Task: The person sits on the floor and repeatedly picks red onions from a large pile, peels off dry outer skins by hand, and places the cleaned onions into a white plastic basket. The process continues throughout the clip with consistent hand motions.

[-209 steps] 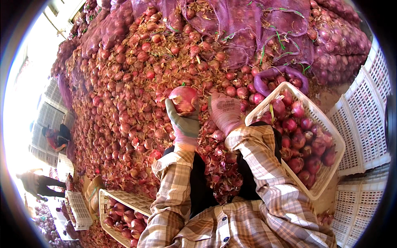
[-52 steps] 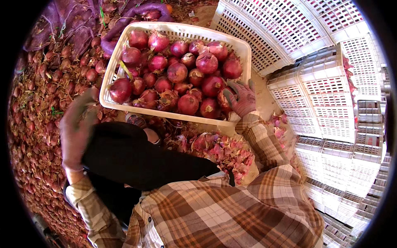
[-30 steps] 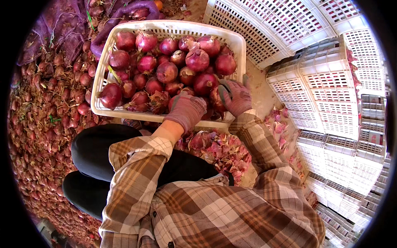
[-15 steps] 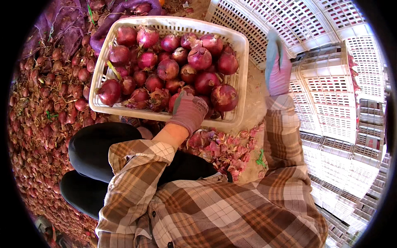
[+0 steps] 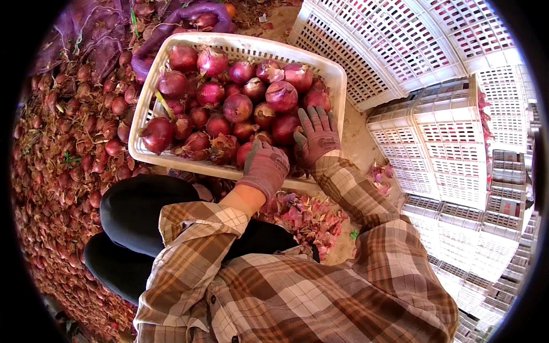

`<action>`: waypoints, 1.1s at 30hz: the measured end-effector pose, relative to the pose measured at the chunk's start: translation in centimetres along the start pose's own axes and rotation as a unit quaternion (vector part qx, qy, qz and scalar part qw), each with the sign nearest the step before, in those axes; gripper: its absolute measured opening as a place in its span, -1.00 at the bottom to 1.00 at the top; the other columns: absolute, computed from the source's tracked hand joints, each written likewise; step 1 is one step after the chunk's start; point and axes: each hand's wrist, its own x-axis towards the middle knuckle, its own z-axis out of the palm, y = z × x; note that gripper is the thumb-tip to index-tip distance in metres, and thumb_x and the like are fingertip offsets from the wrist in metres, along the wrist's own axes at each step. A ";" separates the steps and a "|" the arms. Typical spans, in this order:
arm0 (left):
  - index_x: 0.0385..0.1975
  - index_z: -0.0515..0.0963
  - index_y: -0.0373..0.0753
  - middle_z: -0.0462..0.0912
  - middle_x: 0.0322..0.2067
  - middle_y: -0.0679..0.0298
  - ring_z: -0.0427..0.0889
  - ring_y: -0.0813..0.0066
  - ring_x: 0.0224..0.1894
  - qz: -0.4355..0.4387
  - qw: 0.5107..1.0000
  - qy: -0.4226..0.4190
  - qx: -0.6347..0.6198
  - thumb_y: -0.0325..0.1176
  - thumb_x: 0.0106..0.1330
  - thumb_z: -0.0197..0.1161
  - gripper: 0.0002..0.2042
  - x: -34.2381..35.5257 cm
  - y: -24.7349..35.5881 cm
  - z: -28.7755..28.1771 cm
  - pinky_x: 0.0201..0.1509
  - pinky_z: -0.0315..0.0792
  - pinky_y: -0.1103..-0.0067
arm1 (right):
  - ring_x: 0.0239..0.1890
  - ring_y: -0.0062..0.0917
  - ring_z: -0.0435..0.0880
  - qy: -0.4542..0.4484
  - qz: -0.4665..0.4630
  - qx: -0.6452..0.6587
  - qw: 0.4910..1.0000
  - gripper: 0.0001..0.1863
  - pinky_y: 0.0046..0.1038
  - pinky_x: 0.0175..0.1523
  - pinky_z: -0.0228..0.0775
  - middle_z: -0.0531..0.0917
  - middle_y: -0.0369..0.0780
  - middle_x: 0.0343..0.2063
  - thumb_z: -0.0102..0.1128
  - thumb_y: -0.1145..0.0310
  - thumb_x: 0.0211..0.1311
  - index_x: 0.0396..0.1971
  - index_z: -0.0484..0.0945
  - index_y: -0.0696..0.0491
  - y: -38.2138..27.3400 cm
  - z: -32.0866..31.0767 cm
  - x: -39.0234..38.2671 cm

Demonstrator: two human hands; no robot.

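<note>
A white plastic crate [image 5: 240,41] full of red onions [image 5: 237,108] is in front of me, tilted slightly in the view. At its near edge my left hand [image 5: 267,166], in a pinkish knit glove with grey palm coating, has its fingers curled down among the onions; their tips and whatever they grip are hidden. My right hand [image 5: 319,137], gloved alike, lies over onions in the near right corner. Its fingers are spread and point away from me. A green stalk [image 5: 164,105] sticks up among the onions on the left.
Loose onions [image 5: 68,171] cover the ground on the left. Stacked white crates [image 5: 443,137] stand on the right. Purple mesh netting [image 5: 94,37] lies at the far left. Shed onion skins [image 5: 311,220] are scattered below the crate, beside my dark-trousered knees [image 5: 143,211].
My right hand has come left and nearer, from raised beside the stacked crates onto the onions. My left hand stays among the onions at the near rim. The view has shifted slightly.
</note>
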 end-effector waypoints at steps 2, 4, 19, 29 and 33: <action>0.08 0.47 -0.23 0.56 0.03 0.09 0.47 0.14 0.13 -0.004 1.000 -0.003 -0.028 -0.16 0.27 0.10 -0.57 -0.3 0.5 0.2 0.30 0.18 0.23 | 0.45 -0.12 0.01 0.021 0.003 -0.023 1.000 -0.29 -0.01 0.49 -0.34 0.20 -0.05 0.37 -0.11 -0.05 0.33 0.40 0.11 -0.01 0.3 0.1 -0.4; 0.18 0.39 -0.23 0.49 0.13 0.06 0.41 0.10 0.20 -0.001 0.998 0.012 -0.058 -0.09 0.29 0.09 -0.49 -1.3 0.2 -0.3 0.34 0.13 0.23 | 0.44 -0.14 0.04 0.023 0.005 -0.010 1.000 -0.25 -0.10 0.49 -0.25 0.15 -0.06 0.38 -0.01 0.05 0.27 0.41 0.06 0.00 -0.1 0.0 0.0; 0.22 0.37 -0.44 0.49 0.15 0.10 0.47 0.40 0.19 -0.347 0.446 0.697 -0.441 -0.27 0.42 0.15 -0.53 -36.5 -21.2 -0.5 0.33 0.30 0.48 | 0.15 -0.18 0.50 0.199 -0.162 0.436 0.863 -0.49 -0.23 0.26 0.28 0.51 -0.02 0.13 -0.02 0.17 0.42 0.23 0.35 0.17 -13.8 -8.2 7.6; 0.04 0.56 -0.36 0.63 -0.05 0.21 0.57 0.50 0.01 -0.482 0.337 0.565 -0.579 -0.36 0.36 0.20 -0.69 -34.6 -17.0 15.0 0.08 0.45 0.59 | -0.14 -0.14 0.63 0.002 -0.438 0.228 0.870 -0.63 -0.17 0.01 0.44 0.68 -0.05 -0.20 0.11 0.15 0.31 -0.01 0.55 0.07 -39.2 -2.8 18.0; 0.03 0.55 -0.37 0.67 -0.09 0.19 0.60 0.50 0.00 -0.435 0.362 0.473 -0.675 -0.52 0.38 0.08 -0.73 -28.5 -14.6 19.1 0.10 0.46 0.59 | -0.40 -0.16 0.68 -0.202 -0.429 -0.064 0.878 -0.34 -0.22 -0.17 0.46 0.67 -0.07 -0.54 -0.27 -0.22 0.35 -0.53 0.66 0.00 -40.6 -2.2 19.7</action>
